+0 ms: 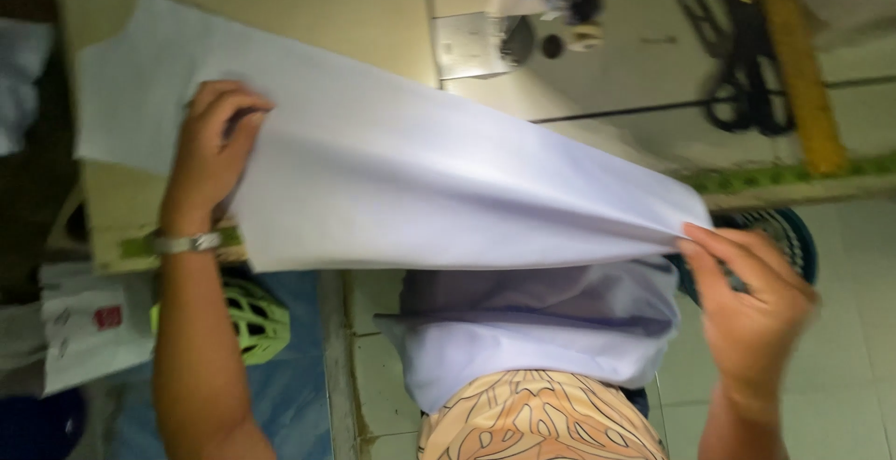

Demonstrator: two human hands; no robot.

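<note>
My left hand (pixel 213 147) sits left of centre in the frame, wrist bent, with a metal bracelet (pixel 189 243) around it. Its fingers (pixel 238 110) are curled and pinching the edge of a white cloth (pixel 411 180), thumb tucked under the fabric. My right hand (pixel 751 306) is at the lower right, forearm coming up from the bottom edge, its fingers (pixel 719 241) pressed together and pinching the far corner of the same cloth. The cloth is stretched taut between both hands across the middle of the frame, its upper left part lying on the counter (pixel 327 3). More of the cloth hangs folded over my lap at bottom centre, above a patterned orange garment (pixel 537 418). A sewing machine (pixel 523 3) stands on the counter at the top centre. A green helmet (pixel 257 315) lies low on the left behind my forearm, beside a white bag (pixel 89 325).
</note>
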